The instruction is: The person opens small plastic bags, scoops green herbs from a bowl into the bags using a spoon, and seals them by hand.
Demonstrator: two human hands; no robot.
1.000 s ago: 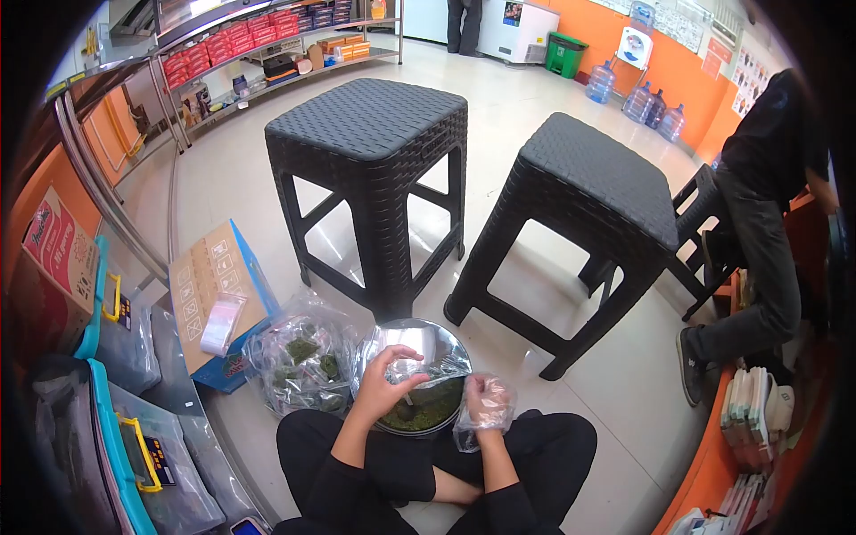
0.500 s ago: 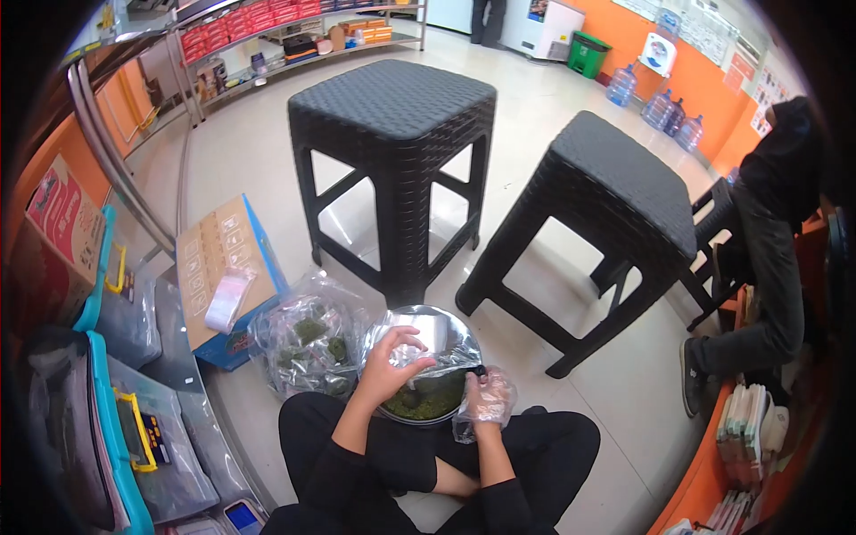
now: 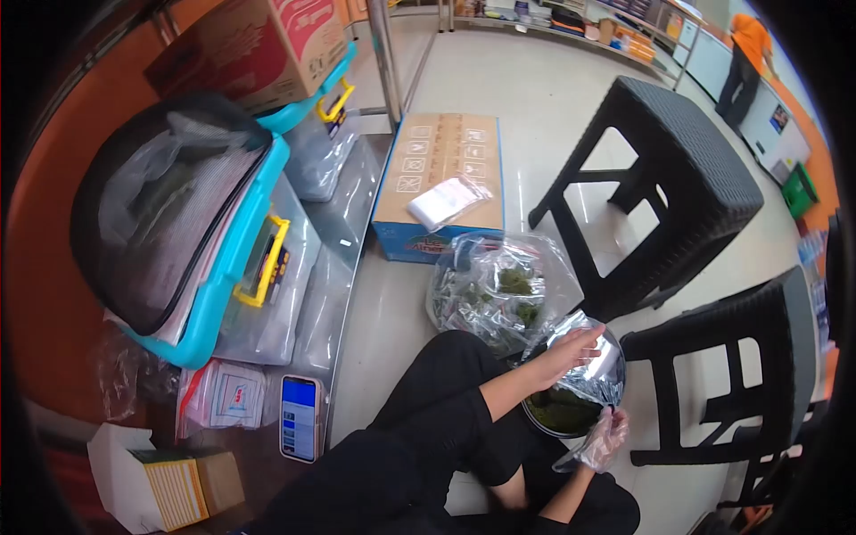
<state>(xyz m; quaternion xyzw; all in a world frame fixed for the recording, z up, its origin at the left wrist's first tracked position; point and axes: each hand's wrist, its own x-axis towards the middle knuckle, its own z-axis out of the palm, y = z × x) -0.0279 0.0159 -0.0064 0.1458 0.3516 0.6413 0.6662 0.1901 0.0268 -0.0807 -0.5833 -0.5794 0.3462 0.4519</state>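
A round metal bowl [image 3: 621, 358] with dark green contents [image 3: 563, 412] stands on the floor in front of my crossed legs. My left hand [image 3: 567, 355] is over its upper left part, fingers apart, beside a clear plastic film or bag [image 3: 596, 379] across the bowl. At the bowl's lower right rim is my right hand [image 3: 606, 440], in a clear plastic glove, fingers curled; what they hold is too small to make out. Left of the bowl lies a large clear bag [image 3: 481, 294] containing small packets of green material.
A cardboard box [image 3: 486, 160] bears a pack of clear bags [image 3: 446, 203]. Black stools [image 3: 687, 143] stand at the right. Lidded tubs [image 3: 276, 312], a phone [image 3: 301, 419] and an open carton [image 3: 169, 490] are at the left. A person in orange [image 3: 749, 53] stands far back.
The view has swung left, bringing the tubs, phone and open carton into fuller view. My left hand's fingers now look straighter above the bowl. My right hand stays at the bowl's rim.
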